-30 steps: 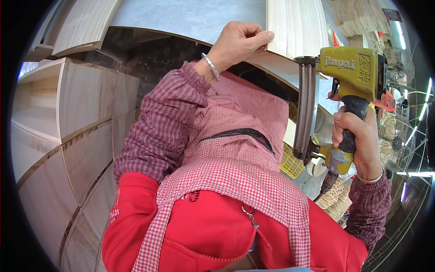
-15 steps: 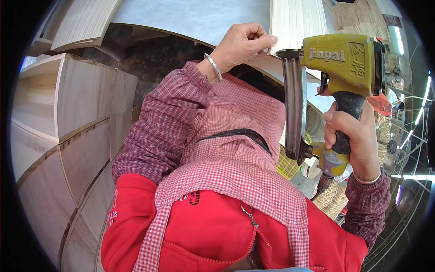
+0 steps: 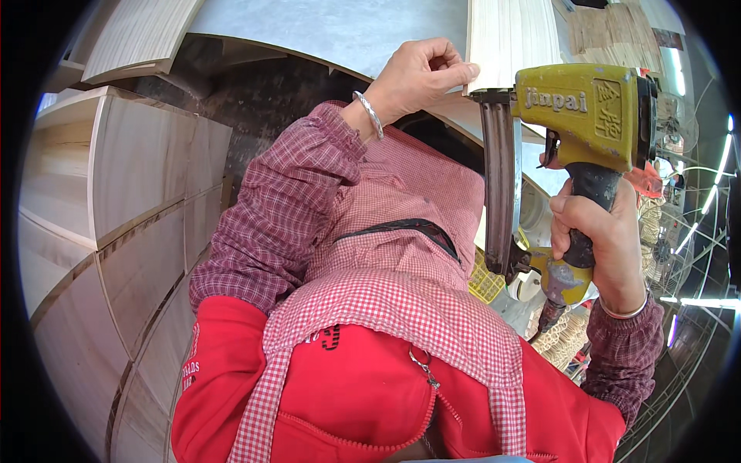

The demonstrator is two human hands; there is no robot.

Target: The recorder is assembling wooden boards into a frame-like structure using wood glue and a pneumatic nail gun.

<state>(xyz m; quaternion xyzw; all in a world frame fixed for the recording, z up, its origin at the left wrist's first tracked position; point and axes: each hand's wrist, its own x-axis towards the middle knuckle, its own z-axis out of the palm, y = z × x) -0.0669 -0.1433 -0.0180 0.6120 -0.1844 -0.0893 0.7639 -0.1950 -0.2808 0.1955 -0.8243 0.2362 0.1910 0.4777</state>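
Note:
My right hand [image 3: 606,228] is wrapped round the black grip of a yellow-green pneumatic nail gun [image 3: 575,108]. Its long dark magazine [image 3: 502,185] points down toward my body. The gun's nose meets the front end of a pale wooden board [image 3: 513,42] with fine lengthwise lines, which lies on the bench. My left hand [image 3: 424,77] is closed, thumb and forefinger pressed together at the near left corner of that board. The curled fingers partly hide what they grip there. A silver bangle circles the left wrist.
The grey worktop [image 3: 332,31] spans the far side. Another lined wooden piece [image 3: 143,38] lies at far left. Box-like wooden units [image 3: 147,162] are stacked along my left. A yellow basket [image 3: 486,282] sits low behind the magazine. A checked apron [image 3: 401,301] covers my lap.
The nail gun's body has dipped slightly toward me, its nose staying at the board's end. My left hand has shifted slightly right, still closed at the corner.

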